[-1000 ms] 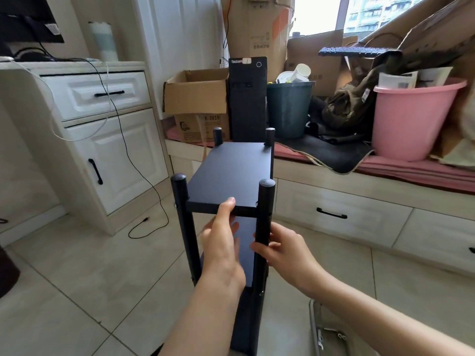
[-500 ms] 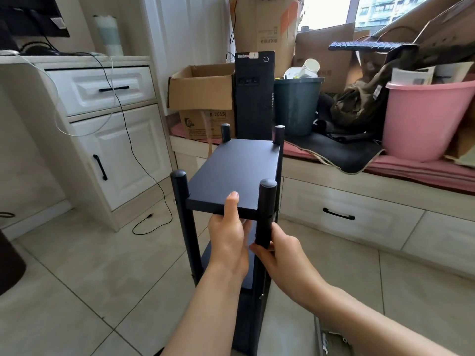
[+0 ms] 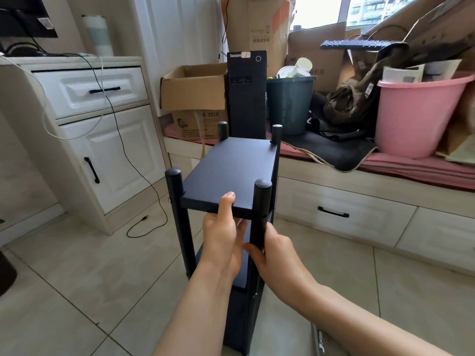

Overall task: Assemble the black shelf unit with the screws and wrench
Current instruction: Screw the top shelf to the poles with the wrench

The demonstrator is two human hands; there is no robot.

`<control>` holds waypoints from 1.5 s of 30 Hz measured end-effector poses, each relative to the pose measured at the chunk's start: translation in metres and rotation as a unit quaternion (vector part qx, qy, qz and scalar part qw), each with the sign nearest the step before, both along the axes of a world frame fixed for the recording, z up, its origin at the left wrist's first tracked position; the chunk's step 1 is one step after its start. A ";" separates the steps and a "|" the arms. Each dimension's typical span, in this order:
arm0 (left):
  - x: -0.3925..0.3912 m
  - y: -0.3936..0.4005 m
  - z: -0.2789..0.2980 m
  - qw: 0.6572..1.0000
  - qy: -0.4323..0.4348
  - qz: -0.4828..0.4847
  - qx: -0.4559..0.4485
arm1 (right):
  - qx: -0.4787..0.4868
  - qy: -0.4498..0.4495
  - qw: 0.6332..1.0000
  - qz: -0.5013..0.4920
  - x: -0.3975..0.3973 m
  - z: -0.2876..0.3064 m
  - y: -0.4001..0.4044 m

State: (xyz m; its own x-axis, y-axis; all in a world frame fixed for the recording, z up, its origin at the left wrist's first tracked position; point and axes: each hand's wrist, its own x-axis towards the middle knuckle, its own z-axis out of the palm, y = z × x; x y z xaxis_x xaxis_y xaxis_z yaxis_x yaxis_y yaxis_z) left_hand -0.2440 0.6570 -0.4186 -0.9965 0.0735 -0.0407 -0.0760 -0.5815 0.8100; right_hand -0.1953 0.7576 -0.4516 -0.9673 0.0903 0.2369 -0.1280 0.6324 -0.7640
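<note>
Left hand (image 3: 221,237) clamped on matte black shelf board (image 3: 231,173), right hand (image 3: 272,249) pinching round black corner post (image 3: 260,217); could wobble, misaligning screw holes.

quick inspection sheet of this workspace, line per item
surface: beige tiled floor, shelf unit standing on it
job's things: black shelf unit upright, four round posts; screws and wrench not seen
clutter: pink plastic bucket, dark bin, cardboard box, black computer tower
grippers: left hand grips top board's front edge; right hand holds near right post
cables: black cable trailing to floor
surroundings: white cabinet, window bench drawers
</note>
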 end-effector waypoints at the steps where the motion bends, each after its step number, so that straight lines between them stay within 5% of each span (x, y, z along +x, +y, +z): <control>1: -0.001 0.000 0.000 1.000 0.000 -0.004 -0.003 | 0.003 0.002 1.000 0.000 0.000 0.000 0.000; 17: 0.008 0.013 0.005 0.997 -0.002 -0.076 -0.031 | -0.019 -0.021 1.000 0.012 -0.006 0.004 0.027; 29: 0.017 0.043 0.005 0.996 -0.007 -0.081 0.021 | 0.111 -0.138 0.983 0.039 0.006 0.013 0.118; 39: 0.026 0.017 0.006 0.982 -0.041 -0.161 0.084 | -0.042 -0.093 0.992 -0.074 -0.070 0.033 0.142; 45: 0.021 0.007 0.009 0.988 -0.044 -0.125 0.077 | -0.145 -0.049 0.980 -0.126 -0.128 0.052 0.139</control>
State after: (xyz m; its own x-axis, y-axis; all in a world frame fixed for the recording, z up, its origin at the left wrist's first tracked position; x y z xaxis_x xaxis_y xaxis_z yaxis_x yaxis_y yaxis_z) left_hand -0.2228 0.6639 -0.4096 -0.9392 0.3298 -0.0961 -0.2999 -0.6510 0.6974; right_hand -0.3231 0.8961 -0.4000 -0.9225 0.3790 0.0728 0.0870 0.3882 -0.9175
